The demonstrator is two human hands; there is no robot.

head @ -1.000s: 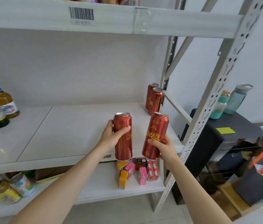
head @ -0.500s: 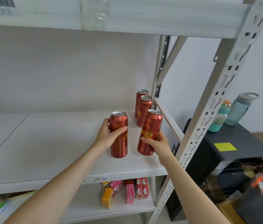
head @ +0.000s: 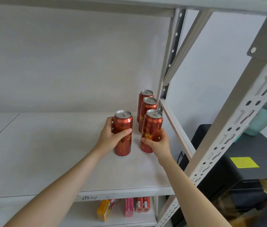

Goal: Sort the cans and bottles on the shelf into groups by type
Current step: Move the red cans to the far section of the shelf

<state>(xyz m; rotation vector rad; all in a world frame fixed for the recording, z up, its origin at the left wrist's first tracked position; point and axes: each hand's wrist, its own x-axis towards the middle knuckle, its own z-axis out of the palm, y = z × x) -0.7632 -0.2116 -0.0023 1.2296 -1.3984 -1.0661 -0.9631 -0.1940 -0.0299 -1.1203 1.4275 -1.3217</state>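
Observation:
My left hand (head: pixel 111 136) grips a tall red can (head: pixel 123 126) that stands on the white shelf (head: pixel 47 153). My right hand (head: pixel 159 142) grips a second red can (head: pixel 151 126) just to its right, its base on or just above the shelf board. Behind that one, two more red cans (head: pixel 147 107) stand in a row near the rear right post, the front one close behind the can in my right hand. All the cans are upright with silver pull-tab tops.
A diagonal brace and perforated grey uprights (head: pixel 224 128) bound the shelf on the right. Small orange, pink and red cartons (head: pixel 129 208) stand on the shelf below. Outside the rack, a black cabinet (head: pixel 244 161) carries a yellow note and a teal bottle (head: pixel 262 118).
Both hands carried their cans from in front of the shelf edge in over the shelf board and down, next to the two back cans. The view swung right; the bottles at left left the frame.

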